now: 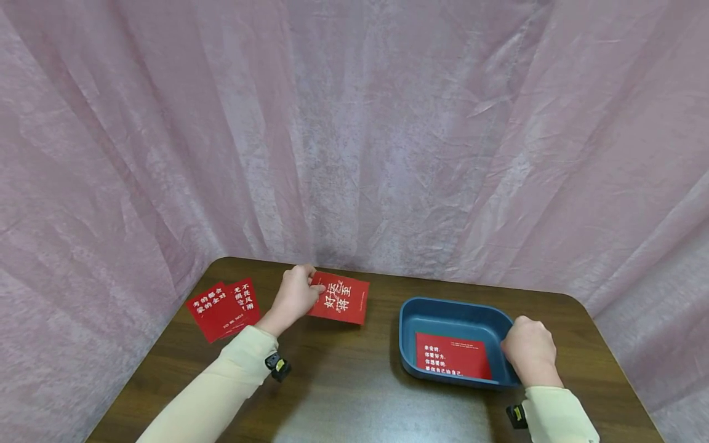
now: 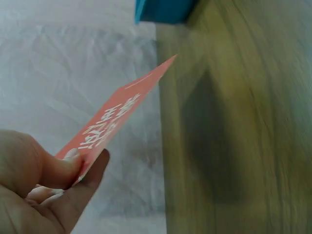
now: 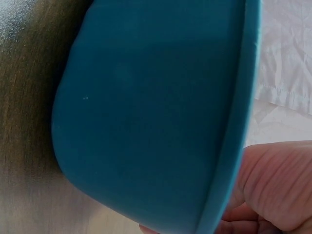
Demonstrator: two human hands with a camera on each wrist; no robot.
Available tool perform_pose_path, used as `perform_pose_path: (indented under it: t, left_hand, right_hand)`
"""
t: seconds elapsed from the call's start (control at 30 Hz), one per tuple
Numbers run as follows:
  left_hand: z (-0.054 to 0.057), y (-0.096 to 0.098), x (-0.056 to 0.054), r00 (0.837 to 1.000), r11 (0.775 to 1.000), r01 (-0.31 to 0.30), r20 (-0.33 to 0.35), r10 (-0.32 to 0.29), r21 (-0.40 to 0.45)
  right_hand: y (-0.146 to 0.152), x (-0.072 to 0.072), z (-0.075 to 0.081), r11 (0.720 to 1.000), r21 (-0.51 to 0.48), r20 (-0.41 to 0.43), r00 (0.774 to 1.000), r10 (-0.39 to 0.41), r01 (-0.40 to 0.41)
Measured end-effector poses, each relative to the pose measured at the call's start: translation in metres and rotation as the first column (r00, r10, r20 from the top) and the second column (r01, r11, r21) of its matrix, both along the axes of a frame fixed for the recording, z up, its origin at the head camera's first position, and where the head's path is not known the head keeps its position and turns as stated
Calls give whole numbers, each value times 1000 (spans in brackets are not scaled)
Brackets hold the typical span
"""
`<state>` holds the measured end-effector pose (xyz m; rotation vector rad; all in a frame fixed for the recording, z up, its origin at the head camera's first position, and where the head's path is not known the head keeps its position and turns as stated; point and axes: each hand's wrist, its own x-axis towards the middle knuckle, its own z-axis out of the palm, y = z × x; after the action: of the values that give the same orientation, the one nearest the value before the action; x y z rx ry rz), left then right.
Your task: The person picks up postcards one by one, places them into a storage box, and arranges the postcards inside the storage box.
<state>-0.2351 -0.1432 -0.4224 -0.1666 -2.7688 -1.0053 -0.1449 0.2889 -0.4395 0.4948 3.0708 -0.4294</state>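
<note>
My left hand (image 1: 296,292) pinches a red card (image 1: 346,301) with white lettering by its left edge. In the left wrist view the thumb lies on the printed face of the card (image 2: 114,114), fingers behind it, and the card is tilted above the table with a shadow beside it. My right hand (image 1: 530,347) grips the right-hand rim of a blue rectangular tray (image 1: 454,306). Close up in the right wrist view, the outer wall of the tray (image 3: 146,112) hides most of the fingers of that hand (image 3: 278,185). Another red card (image 1: 451,357) lies inside the tray.
Two overlapping red cards (image 1: 224,311) lie at the left of the brown wooden table (image 1: 354,381). A pink curtain (image 1: 354,135) hangs along the table's far edge. Each wrist wears a small black device, such as the left one (image 1: 278,367).
</note>
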Motion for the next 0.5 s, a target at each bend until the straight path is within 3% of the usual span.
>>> perform_pose_path:
  t: [0.13, 0.3, 0.5]
  left_hand:
    - [6, 15, 5, 999, 990, -13, -36, 18, 143]
    - [11, 37, 10, 999, 957, 7, -47, 7, 291]
    - [8, 68, 21, 997, 922, 51, -67, -27, 385]
  right_hand:
    - [0, 0, -1, 1000, 10, -6, 1000, 6, -6]
    - [1, 0, -2, 1000, 14, -11, 1000, 12, -12]
    - [1, -1, -1, 1000, 9, 0, 1000, 4, -4]
